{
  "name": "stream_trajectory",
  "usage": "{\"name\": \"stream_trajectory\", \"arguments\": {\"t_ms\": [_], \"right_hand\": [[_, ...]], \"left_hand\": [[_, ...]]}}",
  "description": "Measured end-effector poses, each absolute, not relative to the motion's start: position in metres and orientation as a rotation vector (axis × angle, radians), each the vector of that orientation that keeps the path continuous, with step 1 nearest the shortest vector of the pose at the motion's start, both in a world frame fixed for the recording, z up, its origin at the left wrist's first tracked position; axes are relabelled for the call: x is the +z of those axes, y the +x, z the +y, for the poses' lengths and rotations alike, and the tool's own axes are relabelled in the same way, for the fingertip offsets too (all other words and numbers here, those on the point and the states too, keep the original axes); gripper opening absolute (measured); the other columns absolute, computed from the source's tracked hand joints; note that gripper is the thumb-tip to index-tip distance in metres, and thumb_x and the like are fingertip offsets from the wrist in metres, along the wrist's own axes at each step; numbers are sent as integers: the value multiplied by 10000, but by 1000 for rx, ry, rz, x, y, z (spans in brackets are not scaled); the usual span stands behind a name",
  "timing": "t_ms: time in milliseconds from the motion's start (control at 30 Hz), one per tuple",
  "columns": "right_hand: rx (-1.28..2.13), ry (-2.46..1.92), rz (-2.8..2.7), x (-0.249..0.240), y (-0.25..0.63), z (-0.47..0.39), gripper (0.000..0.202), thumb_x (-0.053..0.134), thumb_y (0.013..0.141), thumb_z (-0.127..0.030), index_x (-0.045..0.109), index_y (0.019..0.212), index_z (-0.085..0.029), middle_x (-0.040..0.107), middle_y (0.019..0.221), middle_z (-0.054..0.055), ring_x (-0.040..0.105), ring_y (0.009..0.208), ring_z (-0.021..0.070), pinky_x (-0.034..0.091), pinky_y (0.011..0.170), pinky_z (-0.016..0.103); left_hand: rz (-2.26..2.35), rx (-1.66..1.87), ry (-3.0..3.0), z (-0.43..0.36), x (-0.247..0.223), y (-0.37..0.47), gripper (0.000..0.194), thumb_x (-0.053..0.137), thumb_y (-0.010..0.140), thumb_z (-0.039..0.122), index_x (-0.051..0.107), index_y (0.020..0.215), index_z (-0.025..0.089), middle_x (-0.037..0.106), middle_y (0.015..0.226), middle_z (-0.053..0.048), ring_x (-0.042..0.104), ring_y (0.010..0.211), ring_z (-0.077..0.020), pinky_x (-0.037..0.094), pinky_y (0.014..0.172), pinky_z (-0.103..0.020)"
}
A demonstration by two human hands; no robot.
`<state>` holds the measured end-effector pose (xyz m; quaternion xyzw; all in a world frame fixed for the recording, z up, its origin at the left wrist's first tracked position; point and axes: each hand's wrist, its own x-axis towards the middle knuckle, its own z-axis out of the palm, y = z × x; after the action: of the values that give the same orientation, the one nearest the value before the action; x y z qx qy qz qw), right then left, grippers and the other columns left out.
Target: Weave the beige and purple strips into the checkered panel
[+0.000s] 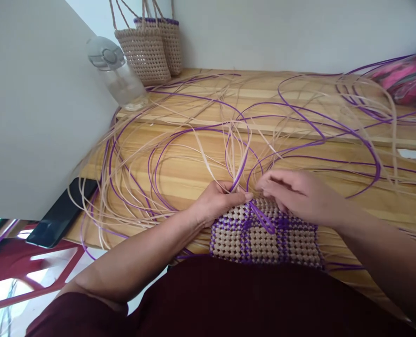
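Note:
A woven panel [264, 241] in beige and purple checks lies at the table's near edge, against my dark red shirt. My left hand [222, 201] grips its upper left edge, thumb on top, where a bundle of beige and purple strands [236, 164] rises from the weave. A folded purple loop [263, 218] lies over the panel beside that thumb. Just right of it, my right hand [292, 194] is above the upper edge, fingers curled and thumb and fingertips close together. Whatever those fingertips hold is too small and blurred to make out.
Long loose purple and beige strands [180, 131] sprawl in loops over the wooden table [194, 161]. At the back left stand a clear water bottle [122, 84] and two woven bags [144, 54]. A dark phone [62, 215] rests at the left edge. Something pink in plastic [404, 79] is at right.

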<state>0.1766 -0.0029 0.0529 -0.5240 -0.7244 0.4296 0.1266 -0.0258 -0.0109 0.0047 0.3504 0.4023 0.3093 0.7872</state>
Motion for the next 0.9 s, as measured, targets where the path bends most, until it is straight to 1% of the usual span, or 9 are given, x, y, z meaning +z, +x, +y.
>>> {"name": "stream_trajectory", "arguments": {"t_ms": [167, 300, 400, 467, 567, 667, 733, 833, 900], "right_hand": [[1328, -1379, -2034, 43, 148, 26, 321, 585, 868, -451, 625, 715, -172, 636, 689, 8, 528, 616, 111, 383, 583, 254], [848, -1390, -2129, 35, 131, 60, 300, 633, 833, -352, 558, 610, -166, 519, 580, -21, 414, 559, 89, 287, 580, 270], [503, -1481, -1971, 27, 127, 108, 306, 658, 815, -286, 507, 585, -154, 463, 583, -25, 361, 572, 77, 249, 595, 268], [441, -1568, -1802, 21, 127, 135, 298, 677, 803, -254, 505, 584, -149, 434, 582, -25, 345, 574, 73, 247, 592, 264], [648, -1584, -1649, 18, 128, 148, 290, 647, 855, -325, 547, 650, -146, 445, 593, -19, 337, 541, 68, 247, 549, 248], [1221, -1559, -1519, 23, 131, 129, 412, 481, 945, -520, 584, 787, -154, 538, 664, 16, 360, 460, 62, 215, 447, 232], [1501, -1550, -1476, 28, 134, 109, 459, 444, 942, -580, 577, 809, -162, 584, 711, 40, 396, 417, 59, 192, 383, 226], [1598, -1570, -1463, 34, 141, 81, 377, 512, 932, -513, 567, 807, -162, 616, 747, 53, 447, 413, 56, 213, 337, 210], [1633, -1594, -1487, 36, 144, 67, 315, 542, 928, -447, 570, 803, -159, 608, 710, 37, 447, 413, 51, 230, 334, 199]], "left_hand": [[845, 622, 712, -8, 4, -27, 325, 841, 644, 344, 611, 655, 114, 553, 556, 29, 456, 478, -52, 333, 519, -222], [837, 557, 675, -7, 4, -28, 297, 846, 638, 322, 661, 725, 107, 629, 632, -9, 538, 535, -82, 398, 568, -237], [874, 551, 687, -7, 7, -28, 300, 843, 639, 335, 650, 687, 111, 620, 602, -1, 516, 497, -69, 374, 525, -221], [881, 561, 704, -8, 8, -29, 314, 852, 623, 339, 634, 661, 117, 601, 572, 14, 496, 475, -60, 357, 502, -211], [864, 570, 706, -8, 8, -30, 347, 860, 610, 377, 641, 671, 116, 604, 576, 11, 499, 478, -61, 364, 502, -211], [870, 591, 669, -7, 6, -30, 399, 820, 653, 470, 670, 721, 106, 647, 634, -25, 542, 514, -81, 396, 530, -221], [886, 602, 650, -7, 4, -30, 427, 792, 676, 511, 675, 728, 104, 657, 644, -39, 553, 517, -89, 401, 532, -227], [878, 598, 637, -7, 4, -29, 400, 802, 675, 481, 681, 736, 105, 662, 650, -37, 566, 526, -93, 415, 550, -230], [872, 590, 626, -7, 4, -29, 368, 820, 664, 435, 692, 759, 103, 674, 674, -41, 578, 548, -96, 427, 575, -233]]}}
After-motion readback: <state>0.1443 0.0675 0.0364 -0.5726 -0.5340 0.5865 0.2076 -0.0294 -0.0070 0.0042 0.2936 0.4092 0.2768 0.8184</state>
